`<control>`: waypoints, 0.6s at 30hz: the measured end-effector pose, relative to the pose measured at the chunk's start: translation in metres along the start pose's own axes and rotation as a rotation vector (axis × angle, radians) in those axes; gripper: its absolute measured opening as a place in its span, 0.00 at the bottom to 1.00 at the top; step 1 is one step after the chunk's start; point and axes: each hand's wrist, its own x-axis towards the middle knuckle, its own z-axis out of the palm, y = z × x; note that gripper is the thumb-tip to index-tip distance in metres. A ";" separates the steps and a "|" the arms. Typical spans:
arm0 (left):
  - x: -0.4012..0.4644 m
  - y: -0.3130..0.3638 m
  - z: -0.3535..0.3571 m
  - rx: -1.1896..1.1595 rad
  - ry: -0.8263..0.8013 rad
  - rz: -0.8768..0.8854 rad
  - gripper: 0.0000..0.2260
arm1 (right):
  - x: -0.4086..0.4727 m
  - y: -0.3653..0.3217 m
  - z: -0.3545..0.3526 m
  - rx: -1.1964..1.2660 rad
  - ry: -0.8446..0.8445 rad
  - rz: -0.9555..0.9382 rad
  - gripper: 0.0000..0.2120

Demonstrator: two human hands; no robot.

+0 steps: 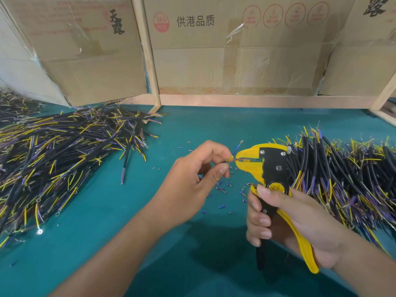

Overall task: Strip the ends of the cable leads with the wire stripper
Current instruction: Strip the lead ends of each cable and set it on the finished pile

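Observation:
My right hand point(285, 224) grips the handles of a yellow and black wire stripper point(272, 168), jaws pointing left. My left hand point(197, 176) pinches a short black cable point(228, 160) between thumb and fingers. One brownish lead of that cable lies inside the stripper's jaws. A blue lead point(237, 146) sticks up and to the right, with bare strands at its tip. A yellow lead shows just at my fingertips. Most of the cable is hidden inside my left hand.
A big heap of black cables with yellow, blue and brown leads point(60, 155) lies at the left. A second heap point(342, 176) lies at the right behind the stripper. Bits of cut insulation point(225, 189) dot the green table top point(107, 221). Cardboard boxes point(214, 50) stand behind.

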 end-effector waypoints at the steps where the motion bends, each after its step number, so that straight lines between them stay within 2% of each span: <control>1: 0.000 0.000 0.000 0.002 0.001 0.001 0.06 | 0.000 0.000 0.001 0.003 0.006 0.003 0.16; 12: -0.001 0.001 0.001 0.047 0.004 0.019 0.06 | -0.003 0.002 0.007 0.002 0.005 -0.001 0.26; 18: -0.002 0.000 0.002 0.249 0.000 0.055 0.07 | -0.001 0.003 0.008 -0.062 0.157 0.009 0.25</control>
